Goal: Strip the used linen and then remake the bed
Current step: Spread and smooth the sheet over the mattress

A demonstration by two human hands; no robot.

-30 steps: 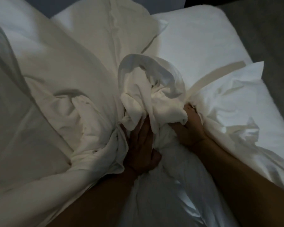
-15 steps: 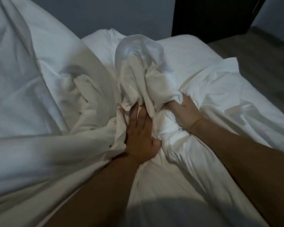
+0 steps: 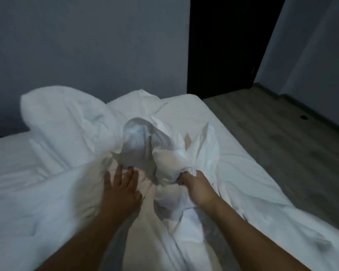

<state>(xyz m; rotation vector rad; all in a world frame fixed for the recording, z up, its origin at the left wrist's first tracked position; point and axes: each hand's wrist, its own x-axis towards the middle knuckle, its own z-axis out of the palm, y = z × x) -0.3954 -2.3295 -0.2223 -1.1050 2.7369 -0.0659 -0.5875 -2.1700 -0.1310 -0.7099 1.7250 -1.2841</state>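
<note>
A white bed (image 3: 262, 202) fills the foreground in a dim room. The left hand (image 3: 121, 189) lies flat, fingers spread, on the duvet (image 3: 47, 192); the right hand (image 3: 196, 184) grips a bunched white sheet (image 3: 164, 159). Beyond lie wooden floor (image 3: 282, 133) and grey wall (image 3: 86, 45).

no readable text, labels, brands, numbers or signs anywhere in the view
</note>
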